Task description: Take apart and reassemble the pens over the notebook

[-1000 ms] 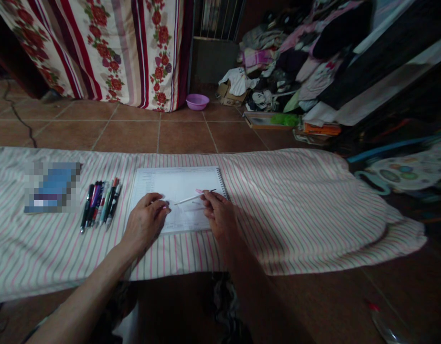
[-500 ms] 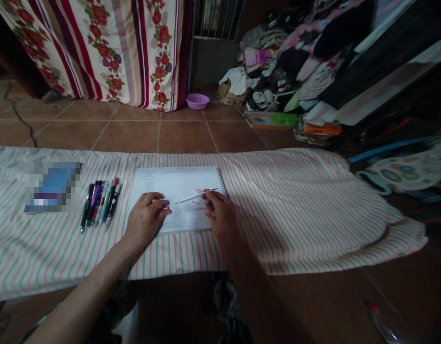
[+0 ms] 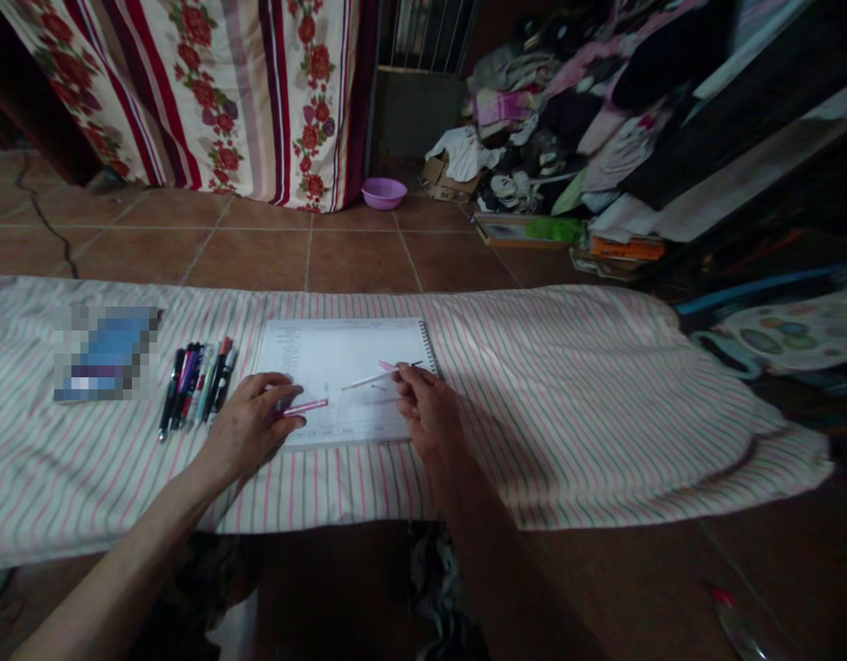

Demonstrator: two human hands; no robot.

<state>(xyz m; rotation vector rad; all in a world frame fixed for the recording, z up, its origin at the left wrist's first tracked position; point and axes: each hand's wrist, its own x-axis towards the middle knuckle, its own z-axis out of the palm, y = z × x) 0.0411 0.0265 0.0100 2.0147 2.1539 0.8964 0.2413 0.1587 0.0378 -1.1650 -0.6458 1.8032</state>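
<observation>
A pink pen barrel (image 3: 309,406) lies at a slant on the white spiral-bound pad (image 3: 333,344). Around its near end, my left hand (image 3: 248,418) has thumb and fingers apart, and the barrel does not look gripped. Over the pad's right side, my right hand (image 3: 427,404) pinches a thin whitish pen refill (image 3: 361,379), its dark end poking out past the fingers. A small pink piece (image 3: 387,365) shows at the same fingertips; whether it is joined to the refill I cannot tell. Below the refill a tiny dark part (image 3: 378,386) rests on the page.
Several pens (image 3: 195,386) lie in a row left of the pad, with a blurred-out blue item (image 3: 110,349) farther left. A striped cloth (image 3: 567,395) covers the low table. On the tiled floor behind are a purple basin (image 3: 384,195) and heaped clothes (image 3: 533,119).
My left hand has drawn back to the left and its fingers have spread, showing more of the pink barrel. My right hand keeps its pinch on the refill. The view has shifted slightly.
</observation>
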